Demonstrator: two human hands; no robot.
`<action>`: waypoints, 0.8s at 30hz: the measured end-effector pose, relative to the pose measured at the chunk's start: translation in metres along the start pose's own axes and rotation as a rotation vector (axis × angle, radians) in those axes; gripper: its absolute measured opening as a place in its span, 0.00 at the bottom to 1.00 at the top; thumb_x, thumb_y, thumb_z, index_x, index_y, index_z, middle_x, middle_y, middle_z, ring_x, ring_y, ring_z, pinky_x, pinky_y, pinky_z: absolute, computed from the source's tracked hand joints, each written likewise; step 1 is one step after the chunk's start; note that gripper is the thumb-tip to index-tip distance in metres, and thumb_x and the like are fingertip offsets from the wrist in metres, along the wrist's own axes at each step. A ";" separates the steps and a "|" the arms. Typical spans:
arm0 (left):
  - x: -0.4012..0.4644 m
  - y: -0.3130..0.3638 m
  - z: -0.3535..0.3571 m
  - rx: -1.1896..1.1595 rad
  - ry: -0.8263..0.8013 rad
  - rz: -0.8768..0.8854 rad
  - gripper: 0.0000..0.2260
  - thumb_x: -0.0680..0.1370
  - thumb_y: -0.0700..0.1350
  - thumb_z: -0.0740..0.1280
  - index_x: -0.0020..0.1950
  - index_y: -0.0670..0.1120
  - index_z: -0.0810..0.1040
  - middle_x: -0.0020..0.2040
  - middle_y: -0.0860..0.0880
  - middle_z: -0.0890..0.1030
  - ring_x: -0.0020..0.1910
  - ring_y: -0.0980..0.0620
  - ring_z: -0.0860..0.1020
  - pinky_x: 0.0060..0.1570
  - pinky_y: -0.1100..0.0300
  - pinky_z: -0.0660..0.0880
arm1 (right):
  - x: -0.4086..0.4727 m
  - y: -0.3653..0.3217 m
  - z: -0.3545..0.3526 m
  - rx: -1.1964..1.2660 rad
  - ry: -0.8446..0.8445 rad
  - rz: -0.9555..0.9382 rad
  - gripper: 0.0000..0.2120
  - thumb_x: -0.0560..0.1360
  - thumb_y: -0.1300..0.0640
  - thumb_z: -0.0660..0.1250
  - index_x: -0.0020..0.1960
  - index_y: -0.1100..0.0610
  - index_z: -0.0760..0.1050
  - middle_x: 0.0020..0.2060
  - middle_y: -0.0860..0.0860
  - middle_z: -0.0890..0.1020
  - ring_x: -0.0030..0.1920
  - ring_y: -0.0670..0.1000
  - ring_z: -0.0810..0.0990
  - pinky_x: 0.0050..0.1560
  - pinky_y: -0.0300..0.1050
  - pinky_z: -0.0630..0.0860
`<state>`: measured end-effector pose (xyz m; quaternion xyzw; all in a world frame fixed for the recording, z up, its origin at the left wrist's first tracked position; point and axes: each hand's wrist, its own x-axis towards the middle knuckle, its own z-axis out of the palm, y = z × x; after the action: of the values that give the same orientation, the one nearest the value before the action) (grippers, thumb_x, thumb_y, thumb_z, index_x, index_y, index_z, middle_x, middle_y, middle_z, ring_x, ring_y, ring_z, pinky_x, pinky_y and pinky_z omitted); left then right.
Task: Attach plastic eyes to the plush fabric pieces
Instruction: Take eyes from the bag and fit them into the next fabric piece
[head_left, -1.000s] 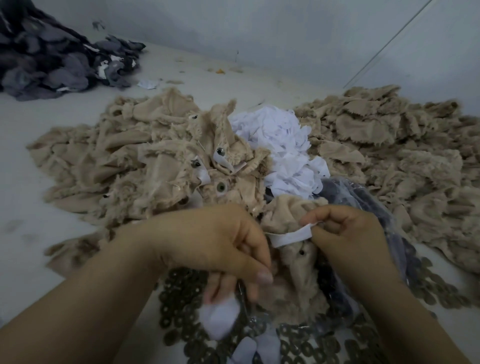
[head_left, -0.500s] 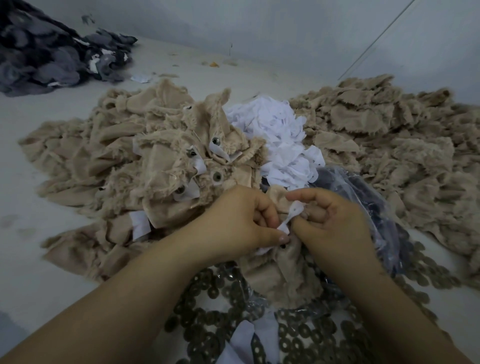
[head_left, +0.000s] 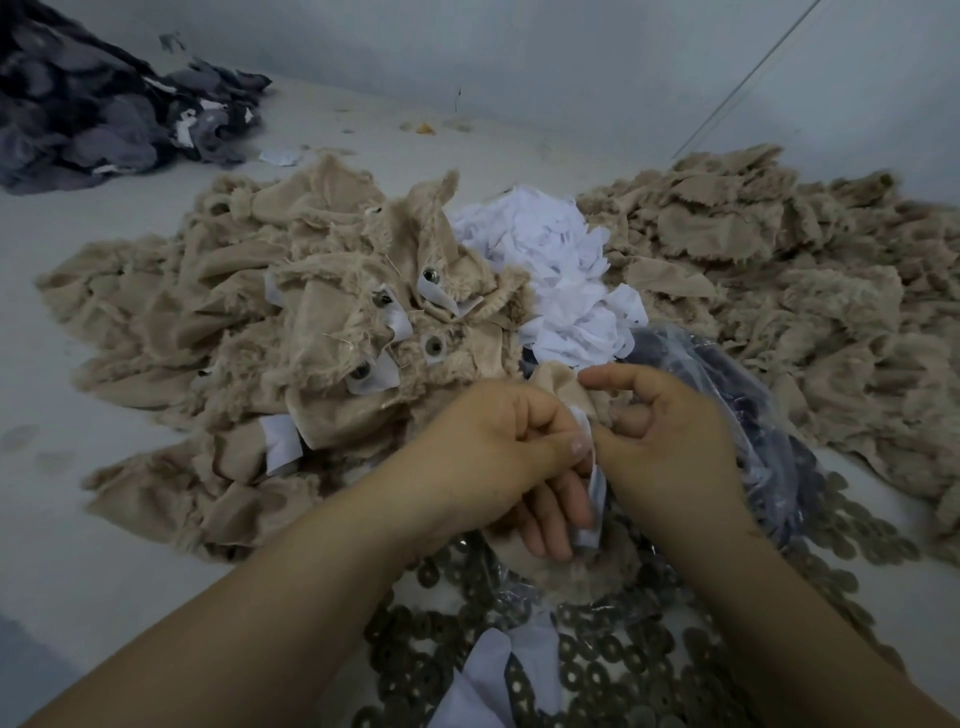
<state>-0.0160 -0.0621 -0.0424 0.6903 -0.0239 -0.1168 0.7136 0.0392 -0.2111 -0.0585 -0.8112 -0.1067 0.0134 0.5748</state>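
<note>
At about six o'clock on the tabletop, the left hand and right hand both pinch one tan plush piece and its white strip, likely steadying the fabric for an eye, beside finished pieces at ten o'clock.

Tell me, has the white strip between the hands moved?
Yes. The white strip swung from lying level to hanging downward, away from the white scrap pile.

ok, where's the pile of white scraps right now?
Head view, centre and slightly right: the white scraps sit between the two tan plush heaps, just beyond the hands.
</note>
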 end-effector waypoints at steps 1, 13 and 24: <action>0.001 0.000 -0.001 0.000 0.012 0.020 0.08 0.82 0.36 0.62 0.45 0.36 0.75 0.32 0.37 0.81 0.23 0.45 0.78 0.24 0.58 0.75 | 0.000 0.000 0.000 0.004 -0.009 0.000 0.12 0.72 0.61 0.76 0.50 0.47 0.80 0.36 0.50 0.87 0.38 0.46 0.86 0.40 0.44 0.83; 0.022 -0.012 -0.016 0.071 0.240 0.175 0.04 0.74 0.36 0.73 0.40 0.38 0.82 0.29 0.38 0.80 0.21 0.49 0.73 0.22 0.61 0.71 | 0.002 0.003 0.000 0.048 -0.051 -0.006 0.11 0.72 0.58 0.77 0.52 0.49 0.81 0.36 0.48 0.87 0.38 0.45 0.86 0.38 0.41 0.82; 0.012 -0.018 -0.011 -0.176 0.068 0.117 0.04 0.73 0.36 0.72 0.42 0.35 0.81 0.32 0.33 0.80 0.23 0.44 0.79 0.24 0.60 0.76 | 0.007 0.009 -0.003 0.016 -0.028 -0.048 0.10 0.73 0.62 0.76 0.51 0.50 0.81 0.22 0.44 0.79 0.20 0.39 0.73 0.22 0.29 0.67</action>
<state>-0.0051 -0.0543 -0.0622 0.6260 -0.0298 -0.0531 0.7774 0.0483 -0.2154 -0.0649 -0.8037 -0.1338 0.0118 0.5797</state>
